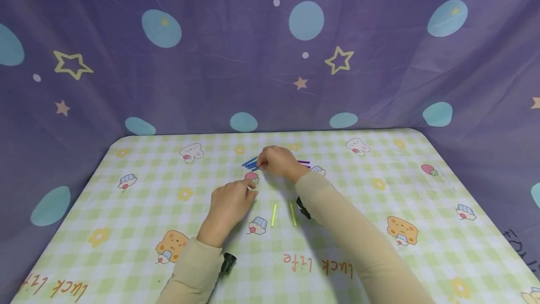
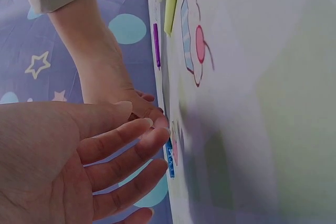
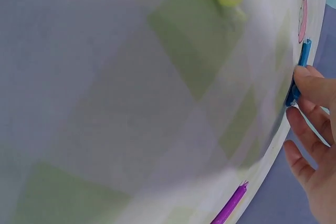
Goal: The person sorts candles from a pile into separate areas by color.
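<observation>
Several thin blue sticks [image 1: 250,164] lie in a loose bunch toward the back of the table. At their right end is my right hand [image 1: 278,161], thumb and fingertips pinching a blue stick [image 3: 305,52] close over the cloth. My left hand [image 1: 231,201] hovers in front and to the left, its fingers [image 2: 128,161] loosely spread with nothing between them. Purple sticks [image 1: 303,162] are partly hidden behind the right hand; one purple stick [image 3: 231,203] shows its pale tip in the right wrist view. Two yellow sticks [image 1: 273,215] lie apart, nearer the front.
A green-and-white checked cloth [image 1: 139,219] with printed cakes, bears and flowers covers the table. Behind it hangs a purple curtain [image 1: 236,69] with stars and blue ovals. Dark wrist devices [image 1: 228,263] sit beside both sleeves.
</observation>
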Demonstrator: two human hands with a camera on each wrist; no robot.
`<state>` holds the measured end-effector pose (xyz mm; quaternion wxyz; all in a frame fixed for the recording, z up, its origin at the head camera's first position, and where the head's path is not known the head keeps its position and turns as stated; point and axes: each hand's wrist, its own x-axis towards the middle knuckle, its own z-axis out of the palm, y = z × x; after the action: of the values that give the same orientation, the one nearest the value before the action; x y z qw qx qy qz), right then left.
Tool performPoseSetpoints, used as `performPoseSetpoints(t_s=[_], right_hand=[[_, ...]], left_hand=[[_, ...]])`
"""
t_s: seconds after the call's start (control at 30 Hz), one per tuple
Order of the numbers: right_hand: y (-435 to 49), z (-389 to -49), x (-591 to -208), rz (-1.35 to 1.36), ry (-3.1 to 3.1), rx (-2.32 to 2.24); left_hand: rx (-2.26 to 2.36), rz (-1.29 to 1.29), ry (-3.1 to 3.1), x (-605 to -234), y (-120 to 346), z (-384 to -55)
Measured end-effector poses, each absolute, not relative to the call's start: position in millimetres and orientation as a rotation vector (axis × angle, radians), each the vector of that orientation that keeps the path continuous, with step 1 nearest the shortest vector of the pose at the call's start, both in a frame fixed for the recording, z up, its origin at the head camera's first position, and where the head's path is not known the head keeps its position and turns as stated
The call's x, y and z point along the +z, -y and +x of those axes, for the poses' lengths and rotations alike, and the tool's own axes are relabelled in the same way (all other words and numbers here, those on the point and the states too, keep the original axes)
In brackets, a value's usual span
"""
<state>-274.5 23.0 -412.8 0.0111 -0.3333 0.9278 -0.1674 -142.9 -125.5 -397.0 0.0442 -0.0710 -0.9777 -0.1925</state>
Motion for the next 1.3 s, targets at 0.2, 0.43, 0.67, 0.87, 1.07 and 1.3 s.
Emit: performPoseSetpoints(t_s=[0.2, 0.43, 0.67, 0.87, 1.07, 1.3], right_hand=[[-27, -274, -412, -0.964, -2.864, -0.573], [-41, -268, -405, -0.882, -2.752, -0.773], [-62, -245, -396, -0.919, -2.724, -0.895], [-83, -223, -398, -0.834, -2.755, -0.921], [-97, -197, -399, -0.744, -2.766, -0.95], [-107, -173, -398, -0.617, -2.677, -0.961]], left_hand=[[-0.583, -0.216, 2.987, -397, 124, -142], [-0.595, -0.233, 3.012, -397, 121, -142], [-0.613, -0.26, 3.059, -398, 115, -141], [-0.622, -0.317, 3.079, -399, 109, -139], [-0.617, -0.347, 3.087, -399, 106, -135], [-0.614, -0.462, 3.126, -398, 101, -129]])
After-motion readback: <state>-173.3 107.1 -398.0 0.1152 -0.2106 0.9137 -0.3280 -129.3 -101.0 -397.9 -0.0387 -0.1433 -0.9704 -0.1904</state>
